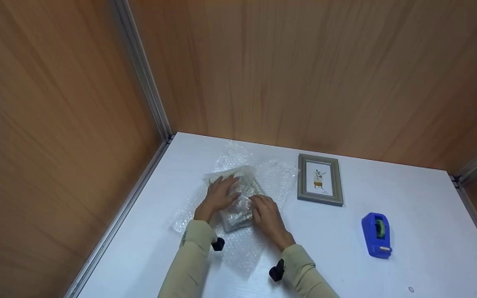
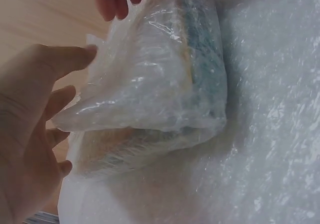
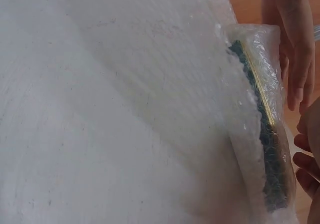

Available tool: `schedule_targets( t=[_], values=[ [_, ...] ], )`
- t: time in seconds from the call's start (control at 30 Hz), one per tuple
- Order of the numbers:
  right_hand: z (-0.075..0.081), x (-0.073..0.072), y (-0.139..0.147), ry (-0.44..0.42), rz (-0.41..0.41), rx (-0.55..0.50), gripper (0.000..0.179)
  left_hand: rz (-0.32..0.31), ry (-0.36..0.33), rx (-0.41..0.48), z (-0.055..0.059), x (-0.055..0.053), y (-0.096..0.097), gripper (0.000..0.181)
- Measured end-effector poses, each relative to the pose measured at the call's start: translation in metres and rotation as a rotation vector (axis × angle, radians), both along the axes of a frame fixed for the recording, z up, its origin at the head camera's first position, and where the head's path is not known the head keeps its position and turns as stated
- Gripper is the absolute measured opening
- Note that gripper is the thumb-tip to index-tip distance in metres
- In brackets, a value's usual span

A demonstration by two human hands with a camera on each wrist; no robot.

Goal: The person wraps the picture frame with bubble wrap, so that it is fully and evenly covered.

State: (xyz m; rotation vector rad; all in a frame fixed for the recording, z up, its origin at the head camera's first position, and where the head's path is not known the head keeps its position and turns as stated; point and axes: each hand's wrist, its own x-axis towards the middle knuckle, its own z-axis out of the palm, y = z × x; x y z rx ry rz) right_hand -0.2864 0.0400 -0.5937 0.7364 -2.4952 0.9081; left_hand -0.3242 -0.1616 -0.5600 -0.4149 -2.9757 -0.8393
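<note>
A flat rectangular object [image 1: 238, 224] with a gold line and a dark green side lies wrapped in clear bubble wrap [image 1: 278, 178]. More of the wrap spreads beneath it over the table. My left hand [image 1: 221, 195] rests on top of the bundle with its fingers spread; in the left wrist view its fingertips [image 2: 62, 170] lie along a folded flap. At the bundle's right side, my right hand [image 1: 268, 215] pinches the flap's edge between thumb and fingers. The gold and green edge [image 3: 260, 93] shows through the wrap in the right wrist view.
Right of the bubble wrap, a grey picture frame [image 1: 320, 199] with a plant print lies on the white table [image 1: 139, 248]. Farther right stands a blue tape dispenser [image 1: 373, 240] with a green roll. Wooden panels [image 1: 284, 82] wall in the table's back and sides.
</note>
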Motion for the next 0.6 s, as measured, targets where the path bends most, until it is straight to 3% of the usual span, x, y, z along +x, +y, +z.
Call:
schedule_targets(
  t=[0.17, 0.3, 0.4, 0.47, 0.6],
  values=[
    [0.001, -0.003, 0.005, -0.104, -0.051, -0.1, 0.032, 0.217, 0.07, 0.124, -0.002, 0.0, -0.001, 0.044],
    [-0.002, -0.008, 0.009, -0.203, -0.105, -0.176, 0.035, 0.418, -0.001, 0.224, 0.0, 0.004, -0.003, 0.045],
    [-0.003, -0.011, 0.013, -0.284, -0.132, -0.23, 0.037, 0.533, -0.071, 0.293, 0.0, 0.007, -0.005, 0.046],
    [-0.004, -0.013, 0.016, -0.341, -0.14, -0.256, 0.038, 0.588, -0.107, 0.325, 0.0, 0.009, -0.007, 0.047],
    [-0.003, -0.016, 0.02, -0.42, -0.127, -0.3, 0.04, 0.63, -0.163, 0.393, -0.001, 0.014, -0.008, 0.046]
  ],
)
